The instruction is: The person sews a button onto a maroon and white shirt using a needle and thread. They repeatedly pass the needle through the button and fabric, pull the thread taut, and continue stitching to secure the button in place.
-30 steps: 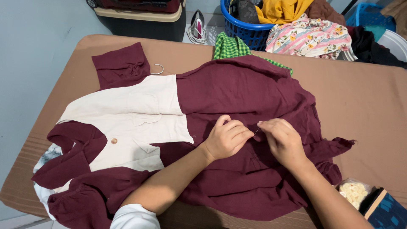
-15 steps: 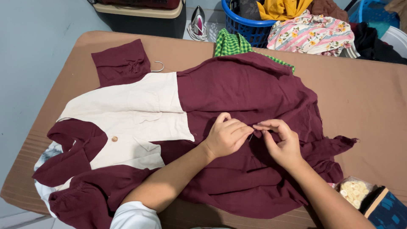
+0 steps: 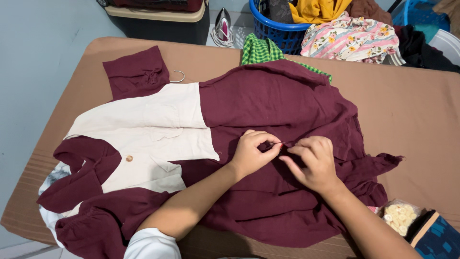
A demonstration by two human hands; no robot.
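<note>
Hands are closing in: right hand (image 3: 310,162) has dropped lower since 1 second ago, its fingertips meeting the left hand (image 3: 254,152), both pinching maroon dress (image 3: 278,110) fabric between them.

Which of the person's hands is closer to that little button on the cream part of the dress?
The left hand. It rests on the maroon cloth to the right of the button; the right hand lies farther right still, beyond the left.

Blue laundry basket (image 3: 282,36), green checked cloth (image 3: 258,52), iron (image 3: 222,26), bag of pale buttons (image 3: 399,214), wire hanger hook (image 3: 179,76)
</note>
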